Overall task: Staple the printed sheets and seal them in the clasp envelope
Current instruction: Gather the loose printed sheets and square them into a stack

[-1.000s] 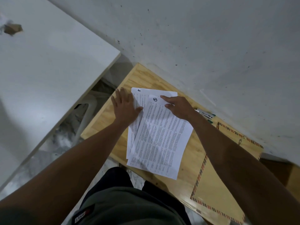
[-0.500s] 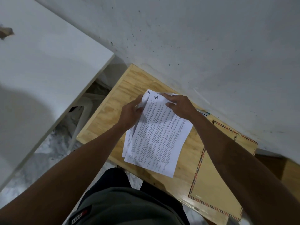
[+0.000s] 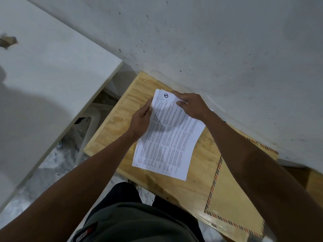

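Stack of white printed sheets (image 3: 167,138): lay on light plywood tabletop (image 3: 122,109), left hand (image 3: 142,119) and right hand (image 3: 191,106) pinching its far corners. Brown stripe-bordered clasp envelope (image 3: 232,203): beside it.

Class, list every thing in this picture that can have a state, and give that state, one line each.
printed sheets: squared into one stack, top end bowed up, no staple visible
left hand: gripping the stack's left edge
right hand: holding the stack's top corner
clasp envelope: lying flat on the wooden table, untouched

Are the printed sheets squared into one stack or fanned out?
Squared: the printed sheets show one outline, with both hands at the top.
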